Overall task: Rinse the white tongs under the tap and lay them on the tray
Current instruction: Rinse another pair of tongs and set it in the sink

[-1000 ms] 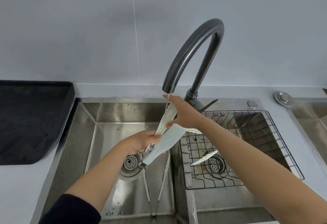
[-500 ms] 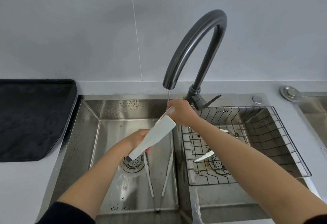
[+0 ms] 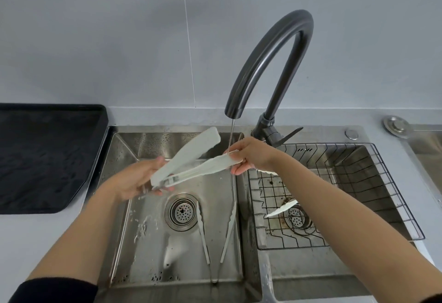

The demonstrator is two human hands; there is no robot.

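I hold the white tongs [image 3: 191, 159] over the left sink basin [image 3: 148, 243], lying nearly level with their arms spread apart. My left hand [image 3: 137, 179] grips the hinge end. My right hand [image 3: 251, 157] pinches the tip of the lower arm, right under the thin stream of water from the dark tap [image 3: 270, 63]. The upper arm points freely up toward the basin's back wall. The black tray [image 3: 43, 157] lies on the counter at the left.
A pair of slim metal tongs [image 3: 215, 238] lies on the left basin's floor beside the drain [image 3: 181, 212]. A wire rack [image 3: 346, 195] fills the right basin, with a white utensil [image 3: 281, 209] in it. A round metal cap [image 3: 395, 123] sits at the far right.
The tongs have swung from steeply tilted to nearly level and their arms have spread apart. My left hand has moved left with the hinge end; my right hand still holds a tip under the stream.
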